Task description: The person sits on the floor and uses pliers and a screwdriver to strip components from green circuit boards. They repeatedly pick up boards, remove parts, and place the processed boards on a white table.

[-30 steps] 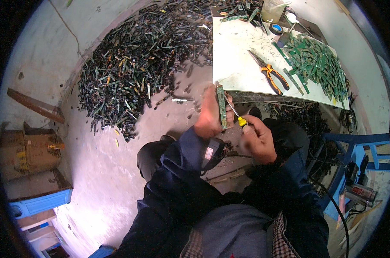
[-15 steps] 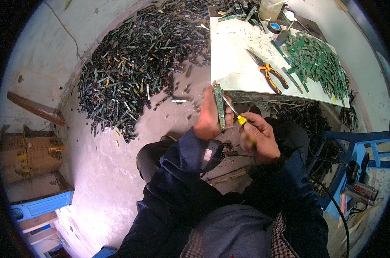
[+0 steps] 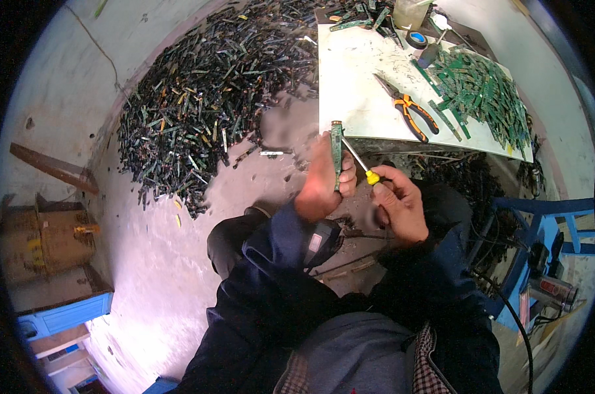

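Note:
My left hand (image 3: 320, 182) is closed round a narrow green circuit board strip (image 3: 337, 154), which stands nearly upright in the view just off the white board's near left corner. In my right hand (image 3: 402, 205) is a screwdriver (image 3: 372, 176) with a yellow handle, pinched between thumb and fingers. Its metal shaft points up and left, and the tip is at the strip's right edge; whether it touches cannot be made out. Pliers (image 3: 412, 113) with orange and black handles lie on the white board beyond my hands.
The white board (image 3: 353, 72) carries a heap of green circuit strips (image 3: 484, 98) and a roll of tape (image 3: 417, 39). A cloudy container (image 3: 412, 12) stands at its far edge. Dark strips are piled (image 3: 199, 98) on the floor at left. Cardboard boxes (image 3: 67, 236) and a blue stool (image 3: 540, 230) flank me.
The strip has turned more upright, and its top now shows a coppery end. My right hand and the screwdriver have shifted slightly up. The view has moved a little.

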